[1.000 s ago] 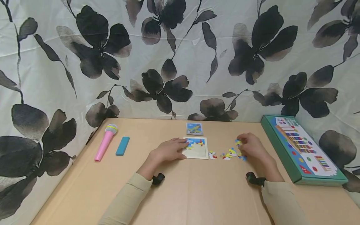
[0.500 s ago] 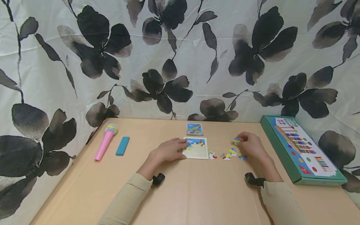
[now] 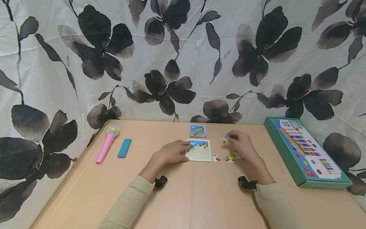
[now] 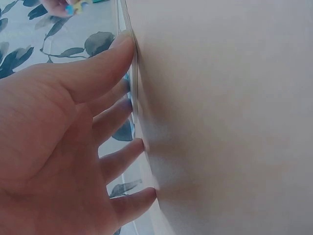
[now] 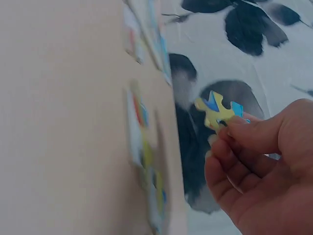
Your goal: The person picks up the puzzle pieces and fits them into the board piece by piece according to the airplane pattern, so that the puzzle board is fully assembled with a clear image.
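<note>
Right hand (image 3: pixel 244 146), thumb and finger together, pinching a yellow-and-blue jigsaw piece (image 5: pixel 213 117) above the table (image 3: pixel 194 194); left hand (image 3: pixel 172 152), fingers extended, touching the jigsaw tray (image 3: pixel 201 156)

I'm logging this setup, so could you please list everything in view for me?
Puzzle tray: one, cream-white, partly filled, centre.
Held jigsaw piece: one, yellow and blue, right of the tray.
Loose jigsaw pieces: several (exact count unclear), multicoloured, tray's right.
Picture panel: one, blue and yellow, behind the tray.
Toy microphone: one, pink, left side.
Rectangular block: one, blue, right of the microphone.
Printed box: one, green, right side.
Table: one, light wood-coloured, beneath these.
Floral cloth: one, white and black, behind the table.
Wrist cameras: two, black, one per wrist.
Sleeves: two, beige, table's front.
Left hand: one, tray's left edge.
Right hand: one, pinching the held piece.
</note>
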Motion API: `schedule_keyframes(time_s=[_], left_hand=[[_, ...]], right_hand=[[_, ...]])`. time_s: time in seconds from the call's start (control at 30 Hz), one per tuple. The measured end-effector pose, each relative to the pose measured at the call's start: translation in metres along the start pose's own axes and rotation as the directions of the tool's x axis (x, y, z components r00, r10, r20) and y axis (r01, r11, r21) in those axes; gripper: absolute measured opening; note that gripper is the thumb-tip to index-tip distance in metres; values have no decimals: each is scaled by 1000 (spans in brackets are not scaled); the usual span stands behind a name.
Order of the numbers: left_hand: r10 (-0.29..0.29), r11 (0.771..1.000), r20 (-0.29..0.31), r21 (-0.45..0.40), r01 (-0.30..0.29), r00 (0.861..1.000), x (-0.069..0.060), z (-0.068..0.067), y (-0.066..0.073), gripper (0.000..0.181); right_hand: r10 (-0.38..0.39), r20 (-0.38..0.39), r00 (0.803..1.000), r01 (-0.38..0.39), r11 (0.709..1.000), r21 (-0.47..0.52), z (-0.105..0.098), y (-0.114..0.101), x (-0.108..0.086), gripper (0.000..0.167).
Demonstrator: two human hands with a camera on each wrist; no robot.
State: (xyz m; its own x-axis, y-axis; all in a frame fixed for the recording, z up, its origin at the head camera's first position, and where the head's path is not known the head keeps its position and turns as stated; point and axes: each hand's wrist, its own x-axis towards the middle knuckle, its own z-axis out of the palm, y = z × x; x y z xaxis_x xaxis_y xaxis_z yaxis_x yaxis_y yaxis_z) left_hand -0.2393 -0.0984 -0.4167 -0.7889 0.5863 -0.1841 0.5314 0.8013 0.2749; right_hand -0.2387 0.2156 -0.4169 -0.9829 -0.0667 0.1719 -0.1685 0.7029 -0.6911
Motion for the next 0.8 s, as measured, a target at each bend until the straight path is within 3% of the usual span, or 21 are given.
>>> schedule_keyframes(time_s=[0.2,0.4,0.8], left_hand=[[-1,1000,2,0,1,1000,0,-1,1,68],[0,1000,10,-8,1,1000,-1,-2,0,68],[6,1000,3,-12,-6,1000,1,-1,0,67]], right_hand=[[-21,67,998,19,999,25,22,-15,4,25],[-21,147,989,2,992,127,42,-36,3,22],[36,128,991,-62,978,201,79,-54,11,9]])
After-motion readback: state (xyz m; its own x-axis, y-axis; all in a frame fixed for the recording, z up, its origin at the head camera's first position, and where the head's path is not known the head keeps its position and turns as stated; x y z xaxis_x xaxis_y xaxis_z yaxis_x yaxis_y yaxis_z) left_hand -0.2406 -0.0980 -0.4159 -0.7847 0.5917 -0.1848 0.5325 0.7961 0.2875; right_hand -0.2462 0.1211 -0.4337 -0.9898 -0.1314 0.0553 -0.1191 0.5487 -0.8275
